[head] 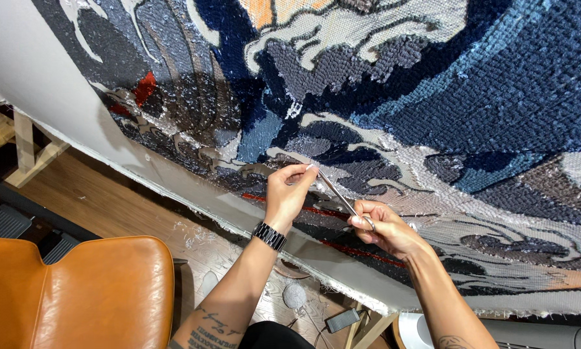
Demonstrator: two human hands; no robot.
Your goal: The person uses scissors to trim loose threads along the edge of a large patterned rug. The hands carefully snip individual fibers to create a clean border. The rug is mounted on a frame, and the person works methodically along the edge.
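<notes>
two hands [289, 192] [384, 226], one scissors [342, 200], one rug [432, 97]

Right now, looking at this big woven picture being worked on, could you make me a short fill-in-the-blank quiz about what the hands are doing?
1. The right hand holds a thin metal ____ whose tip meets the tufted cloth.
2. The left hand pinches the cloth, and its wrist wears a black ____.
3. The chair at lower left is ____ in colour.
4. The floor under the frame is made of ____.

Missing words: scissors; watch; orange; wood
</notes>
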